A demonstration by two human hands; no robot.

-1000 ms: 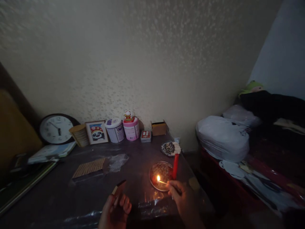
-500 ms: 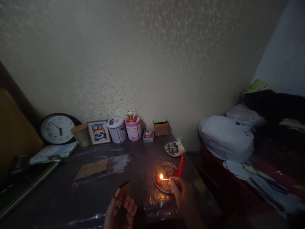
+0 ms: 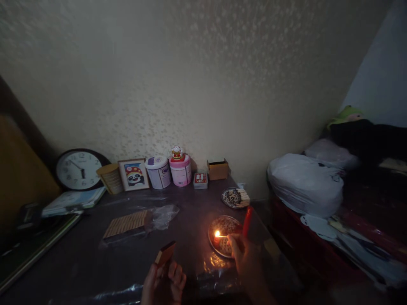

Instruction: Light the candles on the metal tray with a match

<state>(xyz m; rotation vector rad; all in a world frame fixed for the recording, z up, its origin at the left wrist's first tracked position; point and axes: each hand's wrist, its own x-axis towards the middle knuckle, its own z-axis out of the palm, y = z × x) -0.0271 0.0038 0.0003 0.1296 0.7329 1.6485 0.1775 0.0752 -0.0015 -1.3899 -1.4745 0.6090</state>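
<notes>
— Red, that candle point(image 3: 247, 220): how many have you got?

— One, upright at the right edge of the near dish point(image 3: 225, 241), just beside my right hand point(image 3: 246, 264). That hand is pinched shut on one burning match point(image 3: 221, 235), its flame over the dish.

— And the other hand?

— My left hand point(image 3: 163, 284) is closed around one matchbox point(image 3: 164, 253), tilted up from the fingers, low over the dark table point(image 3: 95, 262).

— Dishes?

— Two. The second dish point(image 3: 233, 198) sits farther back with a bundle of pale sticks across it (too dim to count them).

— Along the wall?

— One clock point(image 3: 81, 169), one tan cup point(image 3: 110, 178), one panda picture point(image 3: 134, 174), two tubs, white point(image 3: 158, 172) and pink point(image 3: 180, 170), with one small figurine point(image 3: 177, 152) on the pink one, one red tin point(image 3: 200, 180), one open cardboard box point(image 3: 218, 169).
</notes>
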